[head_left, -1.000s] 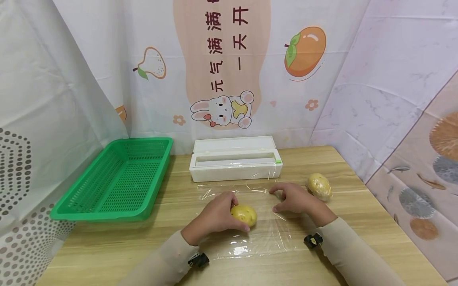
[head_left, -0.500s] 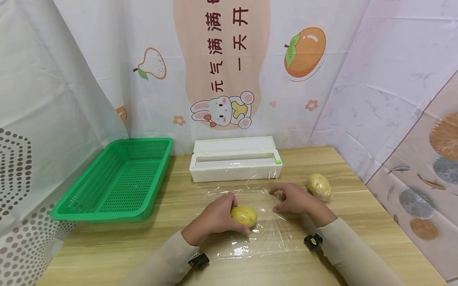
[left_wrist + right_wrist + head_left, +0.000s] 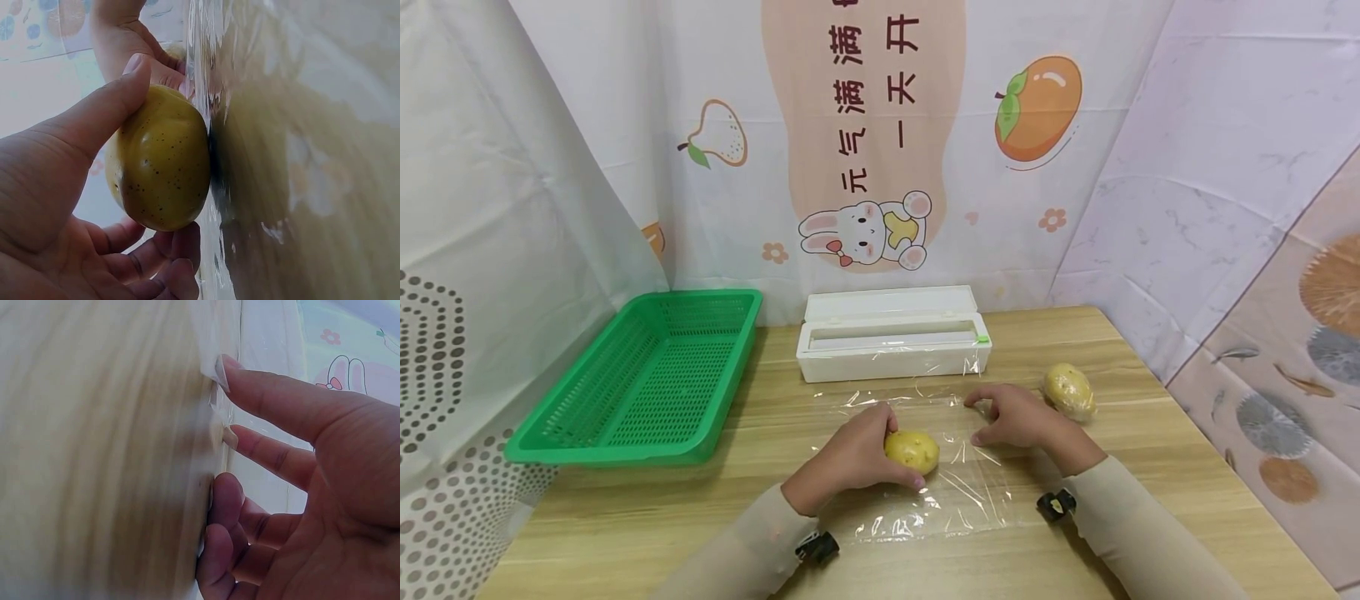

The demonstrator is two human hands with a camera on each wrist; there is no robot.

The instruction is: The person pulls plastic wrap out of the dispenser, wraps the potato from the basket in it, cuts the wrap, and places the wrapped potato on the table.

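My left hand [image 3: 853, 454] holds a yellow potato [image 3: 913, 451] from its left side, thumb at the near end and fingers at the far end. Under it a sheet of clear cling film [image 3: 955, 512] lies spread on the table. In the left wrist view the potato [image 3: 165, 165] shows small dark specks and sits right at the film. To the right, my right hand [image 3: 1018, 417] rests at the film's right edge, thumb and index finger apart. Its thumb and fingertips touch the film in the right wrist view.
Behind the film stands a white cling film box [image 3: 891, 367], its lid up and a roll inside. A second potato [image 3: 1067, 388], wrapped in film, lies beyond the right wrist. At the left is a green plastic basket [image 3: 610, 457] on the wooden table [image 3: 625, 533].
Glints and wrinkles on the cling film have shifted, mostly near the potato and the front edge. Both hands and the potato stay in place.
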